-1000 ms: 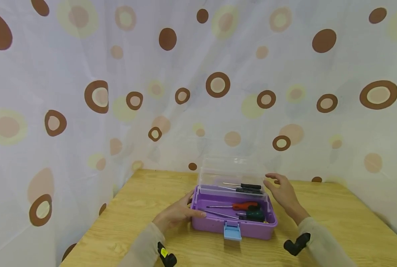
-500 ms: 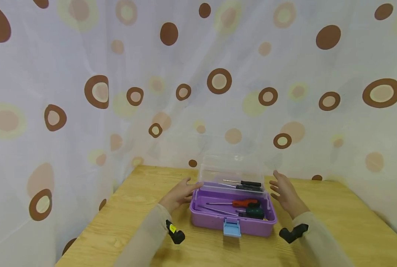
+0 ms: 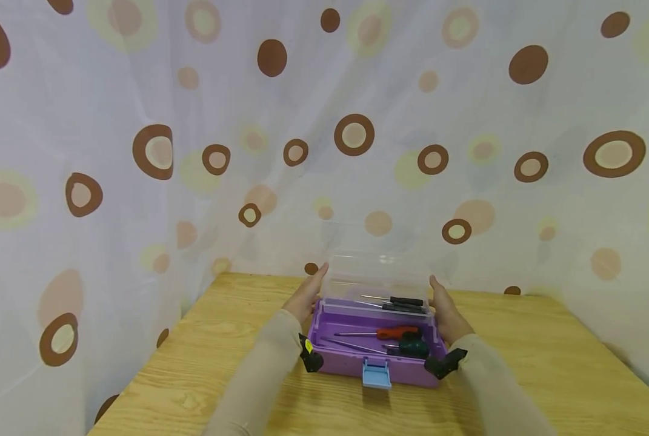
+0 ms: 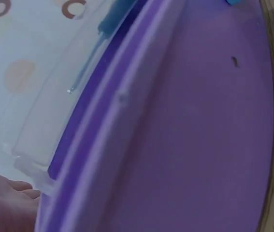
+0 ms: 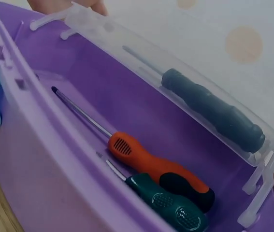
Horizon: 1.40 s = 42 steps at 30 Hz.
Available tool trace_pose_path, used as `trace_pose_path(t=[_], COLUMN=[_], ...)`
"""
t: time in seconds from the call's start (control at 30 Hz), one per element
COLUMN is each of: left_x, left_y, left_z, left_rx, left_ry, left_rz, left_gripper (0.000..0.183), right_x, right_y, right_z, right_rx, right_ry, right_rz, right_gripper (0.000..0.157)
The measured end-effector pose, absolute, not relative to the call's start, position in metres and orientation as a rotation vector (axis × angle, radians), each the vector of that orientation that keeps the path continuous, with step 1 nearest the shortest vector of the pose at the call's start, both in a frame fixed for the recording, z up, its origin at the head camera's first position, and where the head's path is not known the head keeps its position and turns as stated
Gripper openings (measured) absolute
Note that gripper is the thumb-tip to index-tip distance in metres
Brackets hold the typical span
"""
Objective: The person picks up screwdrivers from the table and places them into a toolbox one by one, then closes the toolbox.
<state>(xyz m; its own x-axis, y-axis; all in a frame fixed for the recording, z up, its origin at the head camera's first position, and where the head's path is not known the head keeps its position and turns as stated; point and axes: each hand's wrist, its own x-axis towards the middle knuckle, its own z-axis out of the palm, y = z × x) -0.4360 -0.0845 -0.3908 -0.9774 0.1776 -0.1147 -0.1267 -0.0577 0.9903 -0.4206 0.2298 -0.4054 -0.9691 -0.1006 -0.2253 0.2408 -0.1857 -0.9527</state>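
A purple toolbox (image 3: pixel 343 364) stands with its clear lid (image 3: pixel 376 269) raised at the back and its blue latch (image 3: pixel 376 376) hanging down in front. My left hand (image 3: pixel 305 298) is at its left rear side, thumb pointing up beside the lid. At the right rear, my right hand (image 3: pixel 447 312) mirrors it, fingers extended along the side. Inside lie an orange-and-black screwdriver (image 5: pixel 141 157) and a green one (image 5: pixel 163 198). A raised clear tray (image 5: pixel 93 21) above the back of the box carries dark-handled screwdrivers (image 5: pixel 209 106). My fingers behind the tray ends are partly hidden.
The toolbox sits on a wooden table (image 3: pixel 220 339), near its far edge. Behind and to the left hangs a white curtain (image 3: pixel 215 109) with brown and beige circles.
My left hand has left the front left rim and moved to the left rear side. The right hand has come in to the right rear side. The toolbox stays in place.
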Motion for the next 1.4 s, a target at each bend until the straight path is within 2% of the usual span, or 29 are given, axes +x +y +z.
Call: trace_pose_path(t=[0.13,0.37,0.47,0.57,0.67,0.87,1.1,1.4], left_x=[-0.441,-0.442,-0.445,-0.446,-0.446,-0.446,-0.446,-0.447], left_y=[-0.077,-0.076,-0.076,-0.075,-0.073,-0.071,-0.072,-0.073], left_z=[-0.396,-0.407,-0.409,-0.412,-0.415,-0.416,-0.417,-0.419], left_rx=[0.053,0.061,0.090,0.125,0.145,0.111,0.126,0.129], left_ry=[2.038,2.163,2.086,1.992,1.928,1.927,1.849,1.927], left_rz=[2.143,2.180,2.247,2.299,2.324,2.349,2.388,2.419], left_gripper=[0.089,0.101,0.101,0.099,0.095,0.098,0.099,0.091], right_x=[-0.422,-0.424,-0.426,-0.425,-0.424,-0.422,-0.424,-0.425], right_y=[0.228,0.222,0.221,0.222,0.224,0.227,0.228,0.229], right_z=[-0.409,-0.408,-0.407,-0.408,-0.411,-0.413,-0.412,-0.412], right_rx=[0.190,0.190,0.197,0.192,0.178,0.154,0.139,0.111], right_ry=[1.828,1.848,1.830,1.865,1.935,1.944,1.888,1.905], right_rz=[-2.295,-2.316,-2.353,-2.330,-2.277,-2.255,-2.321,-2.325], right_gripper=[0.084,0.088,0.082,0.085,0.096,0.107,0.095,0.092])
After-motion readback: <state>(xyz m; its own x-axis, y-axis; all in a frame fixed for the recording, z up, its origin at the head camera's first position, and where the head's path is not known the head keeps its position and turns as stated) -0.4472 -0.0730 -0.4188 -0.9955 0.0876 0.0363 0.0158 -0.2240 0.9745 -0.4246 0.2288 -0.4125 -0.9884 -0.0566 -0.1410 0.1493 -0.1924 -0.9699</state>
